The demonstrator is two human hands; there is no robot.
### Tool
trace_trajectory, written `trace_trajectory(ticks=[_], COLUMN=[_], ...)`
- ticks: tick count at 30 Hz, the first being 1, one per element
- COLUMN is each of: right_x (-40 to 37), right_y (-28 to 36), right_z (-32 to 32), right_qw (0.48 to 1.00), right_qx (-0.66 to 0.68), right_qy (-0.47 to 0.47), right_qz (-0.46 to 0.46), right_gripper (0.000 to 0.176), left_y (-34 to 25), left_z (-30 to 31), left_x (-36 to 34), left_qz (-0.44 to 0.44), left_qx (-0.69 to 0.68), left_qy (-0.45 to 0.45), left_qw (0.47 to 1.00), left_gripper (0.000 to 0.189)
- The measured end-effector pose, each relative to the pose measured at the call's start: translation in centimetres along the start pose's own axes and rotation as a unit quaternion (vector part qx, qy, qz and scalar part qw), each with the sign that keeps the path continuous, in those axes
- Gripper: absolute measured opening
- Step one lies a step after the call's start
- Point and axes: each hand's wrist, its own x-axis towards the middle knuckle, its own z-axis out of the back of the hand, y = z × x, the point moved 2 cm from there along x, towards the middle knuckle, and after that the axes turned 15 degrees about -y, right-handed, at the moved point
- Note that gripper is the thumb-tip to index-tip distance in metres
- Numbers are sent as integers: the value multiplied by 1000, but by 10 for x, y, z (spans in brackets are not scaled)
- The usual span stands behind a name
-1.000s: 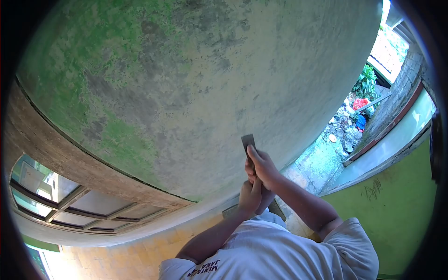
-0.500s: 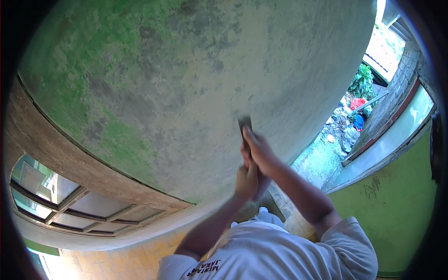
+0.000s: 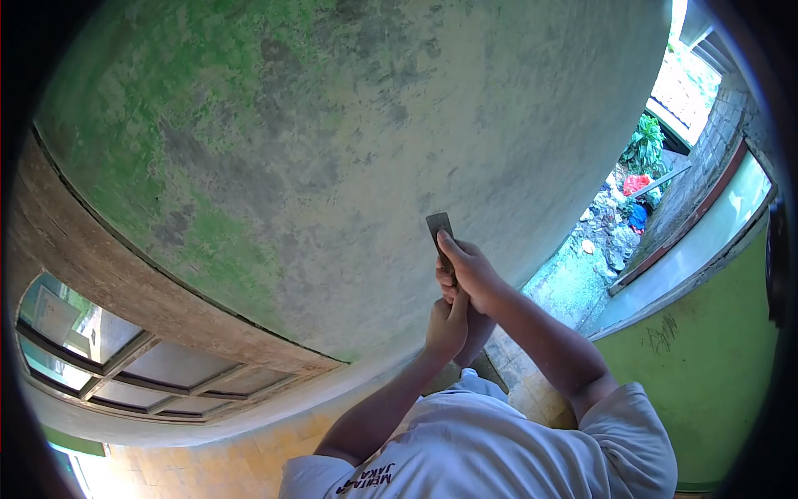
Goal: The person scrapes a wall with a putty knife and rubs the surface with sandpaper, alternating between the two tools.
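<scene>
A narrow scraper (image 3: 439, 224) with a flat, dark metal blade points up and away from me, close over the wall. My right hand (image 3: 472, 273) is closed around its upper part, the thumb lying along the blade. Below it, my left hand (image 3: 446, 331) is closed on the lower end, which the fingers hide. In front of me the large wall (image 3: 357, 166) shows bare grey patches, with flaking green paint mostly toward the left.
To the left, a worn wooden frame (image 3: 158, 283) with glass panes (image 3: 179, 366) borders the wall. A green wall (image 3: 690, 358) stands at right. Beyond the right edge lie rubble (image 3: 615, 233) and a plant (image 3: 644, 143). Yellowish floor tiles (image 3: 224, 466) show below.
Both hands and the scraper have shifted slightly right and down. The blade, blurred before, now shows sharply. My grip stays the same.
</scene>
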Motion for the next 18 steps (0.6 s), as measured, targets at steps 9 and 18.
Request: trace_trajectory(ticks=[9, 18], right_x=[-12, 2], right_y=[38, 20], right_z=[-7, -7], right_qw=[996, 997], right_qx=[31, 30], right_qy=[15, 13], right_qz=[81, 71], right_gripper=[46, 45], left_y=[-41, -19], left_z=[-1, 2], left_x=[12, 18], left_qz=[-54, -57], left_qx=[-28, -16], left_qy=[7, -23], left_qw=[998, 998], left_gripper=[53, 53])
